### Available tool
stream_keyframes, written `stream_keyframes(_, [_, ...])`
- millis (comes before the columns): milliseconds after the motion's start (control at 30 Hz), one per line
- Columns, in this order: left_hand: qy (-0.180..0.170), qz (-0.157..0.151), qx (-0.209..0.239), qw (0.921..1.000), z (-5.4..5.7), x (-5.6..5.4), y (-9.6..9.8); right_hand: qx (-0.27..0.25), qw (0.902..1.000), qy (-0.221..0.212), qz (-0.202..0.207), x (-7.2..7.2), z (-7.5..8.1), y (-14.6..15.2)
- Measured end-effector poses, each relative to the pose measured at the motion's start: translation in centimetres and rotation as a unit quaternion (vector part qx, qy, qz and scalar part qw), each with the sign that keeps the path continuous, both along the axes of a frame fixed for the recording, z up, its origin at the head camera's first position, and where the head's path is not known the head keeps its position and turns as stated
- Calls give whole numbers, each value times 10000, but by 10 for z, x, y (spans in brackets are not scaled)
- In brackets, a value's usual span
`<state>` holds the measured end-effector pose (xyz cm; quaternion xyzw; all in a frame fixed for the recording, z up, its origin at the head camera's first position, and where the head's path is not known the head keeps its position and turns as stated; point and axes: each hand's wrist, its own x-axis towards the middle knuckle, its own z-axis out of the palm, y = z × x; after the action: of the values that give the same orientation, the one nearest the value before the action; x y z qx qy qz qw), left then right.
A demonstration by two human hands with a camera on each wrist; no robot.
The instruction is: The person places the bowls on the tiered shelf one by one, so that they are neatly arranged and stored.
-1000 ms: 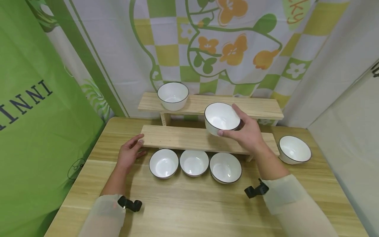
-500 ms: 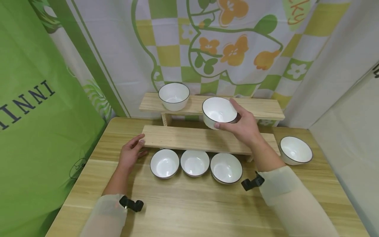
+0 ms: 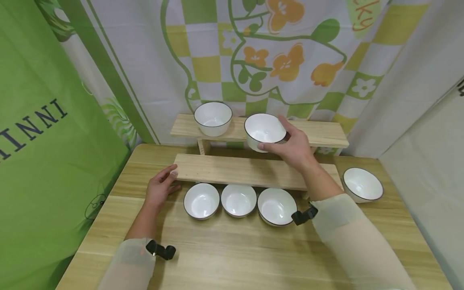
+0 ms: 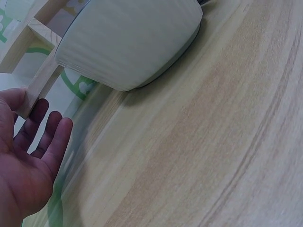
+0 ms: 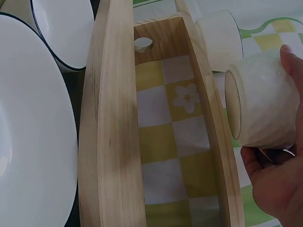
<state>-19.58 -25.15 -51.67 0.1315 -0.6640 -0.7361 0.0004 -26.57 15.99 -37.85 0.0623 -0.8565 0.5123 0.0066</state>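
My right hand [image 3: 295,147] grips a white bowl [image 3: 264,128] with a dark rim by its right side, over the front edge of the upper wooden shelf [image 3: 319,133]. In the right wrist view the held bowl [image 5: 265,101] shows its base, apart from the shelf board. My left hand [image 3: 159,188] pinches the left end of the lower wooden shelf [image 3: 232,170]; in the left wrist view, the thumb lies on the board end [image 4: 35,97] and the fingers are below. Another white bowl [image 3: 213,119] stands on the upper shelf's left part.
Three white bowls, a left one [image 3: 201,200], a middle one [image 3: 239,200] and a right one [image 3: 277,206], stand in a row before the lower shelf. One more bowl [image 3: 362,184] sits at the table's right. A patterned curtain [image 3: 206,44] hangs behind the shelves.
My right hand has carried the bowl away from me and slightly left, from above the lower shelf to the upper shelf. The left hand stays on the lower shelf's end.
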Motion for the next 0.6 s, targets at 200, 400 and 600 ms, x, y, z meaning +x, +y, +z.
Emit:
stream_keyframes(200, [-4,29,-45,10000,2,1,1,116,9998,127,-62,-8,-2,-5])
stream_keyframes(400, [38,25,-19,10000,2,1,0,109,9998,123,-58,-15,-2,-10])
stream_keyframes(600, [10,4,-8,10000,2,1,0,127,9998,131,-58,-26,-4,-14])
